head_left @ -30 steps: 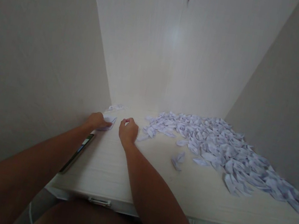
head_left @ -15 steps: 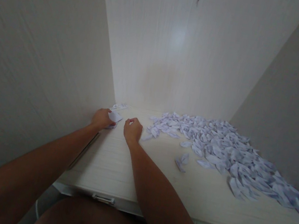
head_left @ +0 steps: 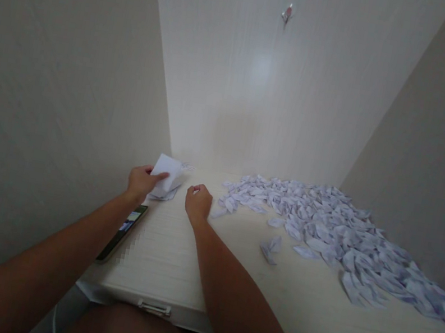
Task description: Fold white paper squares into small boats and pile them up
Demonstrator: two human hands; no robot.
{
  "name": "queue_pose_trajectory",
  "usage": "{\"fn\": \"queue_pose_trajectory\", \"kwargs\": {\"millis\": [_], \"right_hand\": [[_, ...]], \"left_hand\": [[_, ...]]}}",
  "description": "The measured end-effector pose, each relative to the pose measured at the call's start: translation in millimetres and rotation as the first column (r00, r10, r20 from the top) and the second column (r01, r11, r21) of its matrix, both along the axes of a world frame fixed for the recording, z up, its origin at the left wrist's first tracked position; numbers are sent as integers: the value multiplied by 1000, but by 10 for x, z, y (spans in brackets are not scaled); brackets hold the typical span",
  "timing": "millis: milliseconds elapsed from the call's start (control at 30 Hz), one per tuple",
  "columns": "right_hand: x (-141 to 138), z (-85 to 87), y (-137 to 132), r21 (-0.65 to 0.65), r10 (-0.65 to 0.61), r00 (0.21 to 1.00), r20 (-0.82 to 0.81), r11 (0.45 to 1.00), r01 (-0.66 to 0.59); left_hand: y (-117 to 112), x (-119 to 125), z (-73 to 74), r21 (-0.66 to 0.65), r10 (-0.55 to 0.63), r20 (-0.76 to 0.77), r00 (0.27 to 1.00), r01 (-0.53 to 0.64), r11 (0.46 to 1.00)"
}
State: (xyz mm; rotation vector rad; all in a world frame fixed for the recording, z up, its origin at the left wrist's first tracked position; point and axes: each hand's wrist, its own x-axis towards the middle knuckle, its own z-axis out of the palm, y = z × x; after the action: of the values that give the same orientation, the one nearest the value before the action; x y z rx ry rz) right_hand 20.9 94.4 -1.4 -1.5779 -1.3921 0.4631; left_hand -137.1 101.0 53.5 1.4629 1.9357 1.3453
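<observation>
A phone (head_left: 124, 225) lies on the tabletop (head_left: 195, 276), below and just left of the left hand (head_left: 141, 181). That hand's fingers are pinched shut on a white paper slip (head_left: 167, 171), which is raised and tilted just right of the fingertips. A small stack of slips (head_left: 163, 194) lies under it. The right hand (head_left: 198, 203) rests nearby with its fingers curled in; whether they grip anything cannot be told. Just right of them begins a wide heap of folded paper pieces (head_left: 334, 236), and one stray folded piece (head_left: 270, 249) lies nearer the front edge.
</observation>
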Motion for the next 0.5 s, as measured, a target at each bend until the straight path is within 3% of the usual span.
{"fn": "queue_pose_trajectory", "kwargs": {"millis": [133,267,400,500], "right_hand": [[-9,93,-44,35,33,999,5,999,-33],[-32,192,-138,51,90,995,33,994,-92],[29,161,-239,19,187,978,96,982,-190],[131,81,-306,5,311,938,153,949,-315]], "left_hand": [[-308,146,82,119,-98,227,969,73,990],[-472,180,117,138,-86,304,949,45,989],[-362,19,116,41,-21,227,974,12,999],[-179,-140,152,-58,-92,57,994,96,994]]}}
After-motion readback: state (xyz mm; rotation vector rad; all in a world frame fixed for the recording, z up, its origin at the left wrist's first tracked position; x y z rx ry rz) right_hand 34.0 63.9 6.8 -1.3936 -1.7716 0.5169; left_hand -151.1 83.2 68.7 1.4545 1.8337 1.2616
